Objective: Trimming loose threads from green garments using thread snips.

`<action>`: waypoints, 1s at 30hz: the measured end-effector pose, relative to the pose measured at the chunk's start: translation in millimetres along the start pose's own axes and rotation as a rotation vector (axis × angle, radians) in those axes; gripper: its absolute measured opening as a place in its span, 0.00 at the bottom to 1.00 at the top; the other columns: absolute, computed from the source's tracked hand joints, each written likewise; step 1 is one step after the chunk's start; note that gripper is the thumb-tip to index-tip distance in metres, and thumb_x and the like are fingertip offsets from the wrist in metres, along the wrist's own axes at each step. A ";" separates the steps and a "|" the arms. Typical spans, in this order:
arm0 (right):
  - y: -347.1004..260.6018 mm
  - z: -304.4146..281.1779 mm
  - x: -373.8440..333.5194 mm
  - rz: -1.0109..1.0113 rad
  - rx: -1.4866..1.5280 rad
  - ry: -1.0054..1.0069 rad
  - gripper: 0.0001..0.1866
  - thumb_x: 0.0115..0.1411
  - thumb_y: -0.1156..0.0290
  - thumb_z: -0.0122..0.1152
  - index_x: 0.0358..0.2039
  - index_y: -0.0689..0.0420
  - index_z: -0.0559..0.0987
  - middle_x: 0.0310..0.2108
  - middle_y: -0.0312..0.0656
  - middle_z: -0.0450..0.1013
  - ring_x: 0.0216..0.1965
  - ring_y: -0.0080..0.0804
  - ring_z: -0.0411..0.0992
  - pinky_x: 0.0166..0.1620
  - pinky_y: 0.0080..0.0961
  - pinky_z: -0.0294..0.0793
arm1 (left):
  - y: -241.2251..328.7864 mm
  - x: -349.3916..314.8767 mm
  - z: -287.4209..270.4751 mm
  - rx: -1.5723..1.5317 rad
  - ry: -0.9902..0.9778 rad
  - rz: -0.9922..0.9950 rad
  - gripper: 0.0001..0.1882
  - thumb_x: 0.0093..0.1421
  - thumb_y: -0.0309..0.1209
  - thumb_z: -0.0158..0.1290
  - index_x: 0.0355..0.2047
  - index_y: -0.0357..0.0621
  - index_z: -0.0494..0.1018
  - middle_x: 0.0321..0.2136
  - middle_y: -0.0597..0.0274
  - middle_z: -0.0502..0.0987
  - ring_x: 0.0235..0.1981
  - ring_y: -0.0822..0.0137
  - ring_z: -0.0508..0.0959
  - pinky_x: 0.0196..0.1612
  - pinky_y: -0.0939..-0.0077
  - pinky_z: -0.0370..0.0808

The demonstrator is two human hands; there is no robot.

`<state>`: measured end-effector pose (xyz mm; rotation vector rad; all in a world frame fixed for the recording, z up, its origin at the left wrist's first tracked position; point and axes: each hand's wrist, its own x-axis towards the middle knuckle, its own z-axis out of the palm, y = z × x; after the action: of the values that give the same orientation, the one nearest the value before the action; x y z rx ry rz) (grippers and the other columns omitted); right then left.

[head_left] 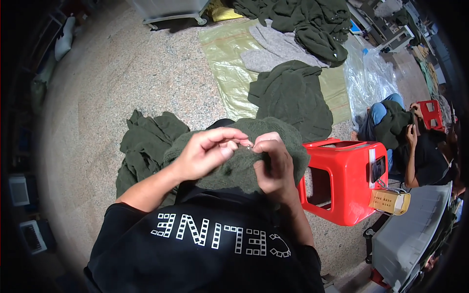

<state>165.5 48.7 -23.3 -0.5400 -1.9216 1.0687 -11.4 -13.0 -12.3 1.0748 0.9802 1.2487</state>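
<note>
Over my lap lies a dark green knit garment, bunched up. Above it, my left hand and my right hand meet at the fingertips. Between them is a small shiny piece, too small to name. My right thumb and forefinger pinch at it. The left fingertips are pressed together right beside it, and whether they also grip something fine does not show. Neither hand is pulling at the garment below.
A red plastic stool stands at my right, with a phone and a small yellowish box on its side. Dark green garments lie left and ahead. Beyond the stool a person handles dark green cloth. A grey bin is at lower right.
</note>
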 end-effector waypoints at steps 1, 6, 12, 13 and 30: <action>-2.9 -1.1 0.7 0.009 0.032 -0.021 0.19 0.39 0.90 0.47 0.33 0.58 0.67 0.30 0.45 0.65 0.32 0.38 0.66 0.36 0.25 0.66 | 4.6 1.7 -7.0 -0.099 -0.038 -0.059 0.12 0.58 0.21 0.43 0.42 0.31 0.69 0.38 0.53 0.74 0.40 0.70 0.73 0.45 0.76 0.69; -6.2 4.0 -3.3 0.036 0.071 -0.009 0.19 0.39 0.90 0.47 0.33 0.58 0.68 0.30 0.45 0.65 0.32 0.36 0.67 0.36 0.24 0.66 | 9.1 19.4 -9.1 0.535 -0.200 0.286 0.08 0.54 0.18 0.46 0.34 0.32 0.74 0.29 0.55 0.75 0.30 0.66 0.75 0.33 0.77 0.71; -6.6 -0.1 -8.0 0.103 0.060 -0.042 0.18 0.40 0.88 0.47 0.34 0.59 0.69 0.31 0.44 0.65 0.32 0.36 0.67 0.36 0.23 0.66 | 0.8 17.0 -16.0 0.592 -0.292 0.273 0.06 0.53 0.19 0.48 0.31 0.34 0.73 0.28 0.56 0.74 0.28 0.64 0.75 0.31 0.75 0.71; -6.4 -1.7 -7.8 0.109 0.086 -0.091 0.17 0.40 0.88 0.47 0.34 0.59 0.69 0.30 0.44 0.65 0.32 0.36 0.67 0.36 0.24 0.66 | 0.3 15.7 -16.6 0.593 -0.300 0.239 0.06 0.53 0.19 0.48 0.31 0.36 0.73 0.28 0.57 0.74 0.29 0.64 0.75 0.32 0.75 0.71; -4.1 6.6 -15.2 -0.096 -0.090 -0.073 0.13 0.40 0.89 0.50 0.29 0.62 0.68 0.28 0.46 0.66 0.26 0.41 0.68 0.27 0.29 0.70 | -20.0 -2.3 6.7 0.073 0.004 -0.155 0.04 0.58 0.20 0.46 0.31 0.34 0.72 0.29 0.64 0.74 0.32 0.77 0.72 0.38 0.83 0.69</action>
<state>168.4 32.8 -28.8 -0.4584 -2.0459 0.9560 -0.5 -16.0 -30.3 1.0321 1.0984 1.0968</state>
